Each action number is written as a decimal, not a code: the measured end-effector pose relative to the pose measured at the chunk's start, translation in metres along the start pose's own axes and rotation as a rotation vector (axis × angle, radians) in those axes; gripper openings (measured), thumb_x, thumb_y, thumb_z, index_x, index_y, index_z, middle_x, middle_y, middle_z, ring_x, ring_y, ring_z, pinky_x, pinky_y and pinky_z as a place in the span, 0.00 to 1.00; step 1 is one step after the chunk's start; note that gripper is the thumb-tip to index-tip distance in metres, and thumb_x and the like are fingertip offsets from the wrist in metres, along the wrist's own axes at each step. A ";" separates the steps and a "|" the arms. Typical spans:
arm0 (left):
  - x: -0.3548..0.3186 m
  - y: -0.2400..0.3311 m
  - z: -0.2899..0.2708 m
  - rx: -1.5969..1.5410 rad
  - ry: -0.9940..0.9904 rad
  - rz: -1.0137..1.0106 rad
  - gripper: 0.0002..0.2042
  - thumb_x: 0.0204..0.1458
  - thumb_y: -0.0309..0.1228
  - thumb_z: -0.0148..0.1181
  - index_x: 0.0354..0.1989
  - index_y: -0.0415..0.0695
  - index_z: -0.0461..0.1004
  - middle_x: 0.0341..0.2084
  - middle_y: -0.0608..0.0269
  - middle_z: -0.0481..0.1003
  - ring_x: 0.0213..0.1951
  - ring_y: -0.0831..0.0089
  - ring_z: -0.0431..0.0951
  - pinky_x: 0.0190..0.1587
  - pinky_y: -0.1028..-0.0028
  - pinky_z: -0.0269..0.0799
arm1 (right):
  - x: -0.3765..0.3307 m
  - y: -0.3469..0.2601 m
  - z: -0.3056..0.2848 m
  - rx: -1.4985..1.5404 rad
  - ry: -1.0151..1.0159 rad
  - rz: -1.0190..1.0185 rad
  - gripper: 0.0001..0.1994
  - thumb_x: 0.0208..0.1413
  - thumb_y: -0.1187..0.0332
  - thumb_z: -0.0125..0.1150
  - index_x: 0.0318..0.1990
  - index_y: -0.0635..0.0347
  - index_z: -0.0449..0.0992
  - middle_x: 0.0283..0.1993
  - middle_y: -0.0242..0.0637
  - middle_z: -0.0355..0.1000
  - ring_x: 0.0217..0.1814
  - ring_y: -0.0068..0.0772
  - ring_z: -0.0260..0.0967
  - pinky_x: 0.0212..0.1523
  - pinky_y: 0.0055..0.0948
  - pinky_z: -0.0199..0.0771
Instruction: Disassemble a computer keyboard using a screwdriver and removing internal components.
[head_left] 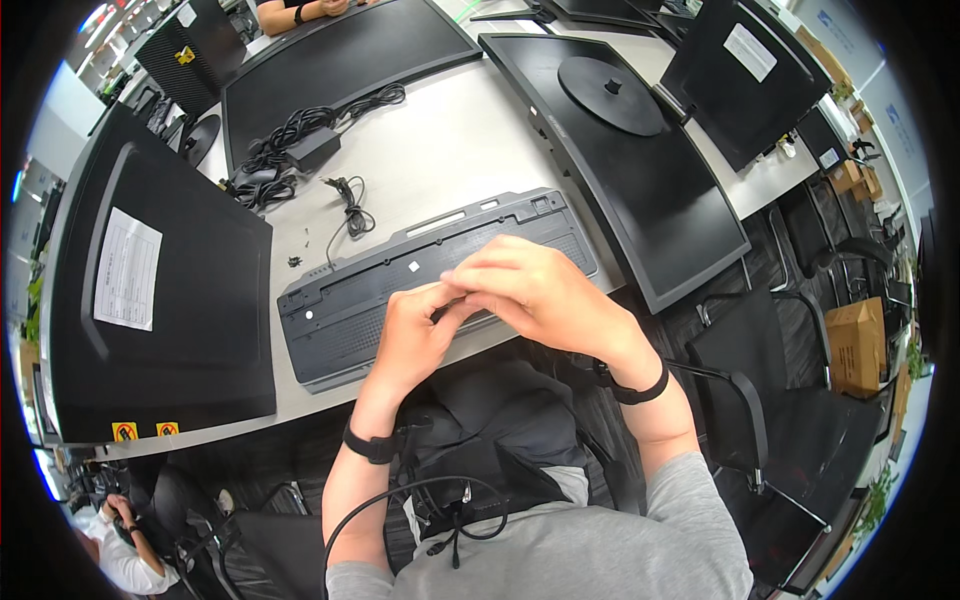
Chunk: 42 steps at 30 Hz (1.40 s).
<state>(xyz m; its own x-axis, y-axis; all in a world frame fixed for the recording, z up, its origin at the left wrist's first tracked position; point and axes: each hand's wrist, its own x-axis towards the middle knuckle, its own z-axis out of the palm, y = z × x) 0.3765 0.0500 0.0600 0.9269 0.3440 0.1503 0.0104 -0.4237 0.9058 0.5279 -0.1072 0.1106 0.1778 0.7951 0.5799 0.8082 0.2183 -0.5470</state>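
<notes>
A black keyboard (370,320) lies underside up along the near edge of the desk, its cable bundled behind it. My left hand (410,335) and my right hand (535,295) meet just above its middle. The fingers of both are closed, fingertips touching each other. Whatever sits between them, if anything, is hidden by the fingers. A few small dark bits (294,261) lie on the desk beyond the keyboard's left end, by the bundled cable (350,208).
A black computer case (190,270) stands close on the left, and a monitor (640,150) with a round base (612,95) on it lies at right. Behind are coiled cables with a power adapter (314,149) and another monitor (350,60). A co-worker's hand (330,8) shows at the far side.
</notes>
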 end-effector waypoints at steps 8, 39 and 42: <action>0.003 0.004 0.011 -0.084 0.077 -0.068 0.10 0.60 0.22 0.75 0.49 0.36 0.89 0.40 0.58 0.91 0.45 0.74 0.90 0.49 0.72 0.83 | -0.001 -0.007 -0.001 -0.065 0.028 0.172 0.12 0.56 0.72 0.78 0.47 0.64 0.86 0.40 0.38 0.78 0.43 0.45 0.79 0.43 0.44 0.80; 0.004 0.009 0.004 -0.029 0.027 0.006 0.12 0.57 0.25 0.77 0.49 0.37 0.88 0.40 0.54 0.91 0.44 0.66 0.92 0.50 0.68 0.83 | 0.006 -0.018 -0.018 -0.156 -0.135 0.018 0.08 0.57 0.75 0.73 0.45 0.62 0.85 0.41 0.37 0.76 0.47 0.49 0.80 0.45 0.46 0.81; 0.001 0.009 0.002 -0.124 0.020 -0.048 0.12 0.57 0.23 0.77 0.48 0.37 0.88 0.39 0.56 0.90 0.44 0.70 0.90 0.50 0.69 0.83 | 0.008 -0.016 -0.018 -0.114 -0.112 -0.052 0.08 0.57 0.75 0.74 0.44 0.63 0.85 0.41 0.39 0.77 0.47 0.49 0.79 0.46 0.47 0.81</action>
<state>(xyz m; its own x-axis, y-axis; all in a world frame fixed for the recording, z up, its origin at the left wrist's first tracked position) 0.3787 0.0447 0.0678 0.9188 0.3785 0.1123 0.0068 -0.2996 0.9540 0.5266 -0.1141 0.1350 0.0760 0.8437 0.5314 0.8744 0.1997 -0.4421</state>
